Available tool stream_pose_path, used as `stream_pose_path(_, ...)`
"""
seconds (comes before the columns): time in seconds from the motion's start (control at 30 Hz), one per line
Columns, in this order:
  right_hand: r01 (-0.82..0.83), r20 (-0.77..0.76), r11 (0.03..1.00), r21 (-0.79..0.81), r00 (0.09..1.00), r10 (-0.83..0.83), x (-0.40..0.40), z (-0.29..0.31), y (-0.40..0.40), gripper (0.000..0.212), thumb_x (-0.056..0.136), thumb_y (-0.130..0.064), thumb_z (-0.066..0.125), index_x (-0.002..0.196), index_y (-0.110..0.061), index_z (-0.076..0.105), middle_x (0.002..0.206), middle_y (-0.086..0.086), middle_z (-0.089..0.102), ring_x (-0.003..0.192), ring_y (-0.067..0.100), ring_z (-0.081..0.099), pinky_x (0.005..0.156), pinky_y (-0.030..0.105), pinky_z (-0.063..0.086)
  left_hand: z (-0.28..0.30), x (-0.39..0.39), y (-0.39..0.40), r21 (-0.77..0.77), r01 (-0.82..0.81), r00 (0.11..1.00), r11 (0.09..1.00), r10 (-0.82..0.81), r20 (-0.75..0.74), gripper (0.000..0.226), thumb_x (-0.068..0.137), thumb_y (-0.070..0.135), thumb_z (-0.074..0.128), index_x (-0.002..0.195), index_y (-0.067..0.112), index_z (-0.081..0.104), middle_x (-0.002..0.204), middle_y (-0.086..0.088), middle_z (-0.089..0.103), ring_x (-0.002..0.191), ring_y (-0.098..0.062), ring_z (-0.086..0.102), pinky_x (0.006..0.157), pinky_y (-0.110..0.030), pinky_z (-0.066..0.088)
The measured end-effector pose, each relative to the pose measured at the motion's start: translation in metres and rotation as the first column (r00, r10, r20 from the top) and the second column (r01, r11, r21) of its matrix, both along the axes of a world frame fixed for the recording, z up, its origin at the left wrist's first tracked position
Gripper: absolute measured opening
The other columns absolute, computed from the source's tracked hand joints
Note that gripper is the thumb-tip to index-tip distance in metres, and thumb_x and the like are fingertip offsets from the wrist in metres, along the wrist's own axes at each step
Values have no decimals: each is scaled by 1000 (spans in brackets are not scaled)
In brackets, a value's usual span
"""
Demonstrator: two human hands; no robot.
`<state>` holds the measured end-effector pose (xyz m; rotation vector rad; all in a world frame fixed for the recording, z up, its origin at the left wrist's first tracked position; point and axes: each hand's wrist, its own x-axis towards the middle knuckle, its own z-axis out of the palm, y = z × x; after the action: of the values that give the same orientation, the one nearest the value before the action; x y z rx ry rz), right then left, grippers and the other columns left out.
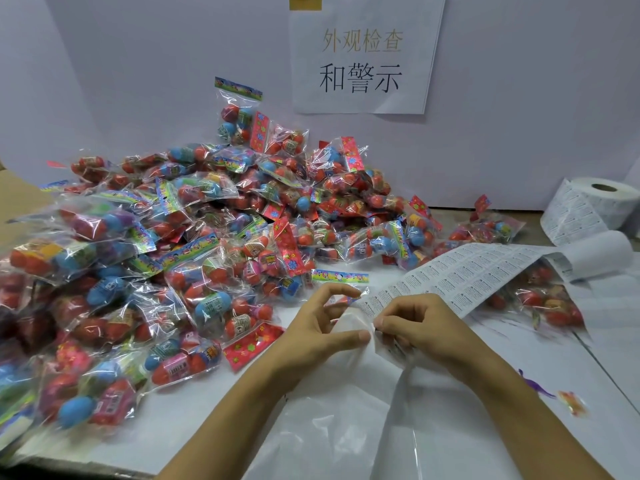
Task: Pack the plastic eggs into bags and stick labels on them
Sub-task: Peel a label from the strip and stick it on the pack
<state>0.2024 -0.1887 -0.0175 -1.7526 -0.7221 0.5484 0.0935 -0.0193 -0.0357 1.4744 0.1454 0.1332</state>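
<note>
Head view, I saw left hand (322, 323) and right hand (415, 327) pinching label strip (460, 282) near me, fingertip contact blurred, clear bag (346, 427) cut off below.

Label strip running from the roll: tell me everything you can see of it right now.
The label strip is white paper printed with rows of small black-text labels. It unrolls from the roll at far right, drapes over a bagged egg pack, and slants down-left to the hands, where the right hand pinches at its near end.
</note>
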Motion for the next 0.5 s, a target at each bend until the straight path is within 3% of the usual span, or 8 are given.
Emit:
stream_pose_path(0.07, 16, -17, 1000, 2, 1000, -16, 0, 0, 0, 23, 87, 1, 68, 67, -9, 75, 56, 2, 64, 47, 7, 50, 50, 16, 41, 0, -1, 0, 27, 11, 1000, 1000, -10, -13, 52, 83, 1, 80, 125, 22, 59, 119, -13, 69, 97, -25, 70, 89, -45, 58)
stream_pose_path(0.17, 49, -41, 999, 2, 998, -49, 3, 2, -1, 26, 87, 2, 65, 64, -8, 73, 57, 7, 63, 46, 11, 48, 48, 18, 40, 2, -1, -2, 101, 6, 999, 995, -3, -33, 43, 75, 17, 83, 111, 33, 65, 126, -7, 66, 107, -21, 68, 98, -44, 55)
stream_pose_path(0.3, 172, -126, 980, 102, 979, -159, 8, 4, -3, 37, 87, -1, 62, 53, -14, 63, 52, 5, 50, 45, 13, 38, 44, 21, 32, 2, -1, -2, 91, -12, 1000, 996, 12, 4, 24, 73, 20, 82, 88, 35, 70, 120, -8, 70, 112, -27, 65, 106, -54, 46)
stream_pose_path(0.37, 308, -258, 926, 219, 933, -250, 13, 6, -4, 38, 88, -5, 61, 51, -17, 59, 54, 3, 47, 47, 12, 36, 45, 23, 28, 1, 0, -2, 75, -2, 1000, 997, 1, 21, 20, 74, 17, 82, 83, 32, 72, 109, -11, 72, 102, -25, 68, 98, -53, 52)
stream_pose_path(0.43, 457, -399, 822, 340, 861, -314, 19, 7, -7, 36, 88, -7, 63, 53, -17, 60, 56, 2, 49, 46, 11, 37, 43, 23, 27, 1, 0, -4, 137, 27, 999, 990, -33, 42, 14, 76, 19, 81, 82, 30, 76, 102, -9, 74, 99, -22, 69, 94, -42, 57)
stream_pose_path(0.5, 526, -433, 759, 384, 828, -356, 22, 7, -8, 35, 87, -8, 64, 54, -17, 62, 57, 0, 52, 46, 9, 38, 40, 19, 30, -2, 0, -6, 267, 71, 995, 961, -88, 51, 10, 81, 24, 80, 91, 26, 81, 109, 4, 75, 116, -13, 65, 104, -32, 50)
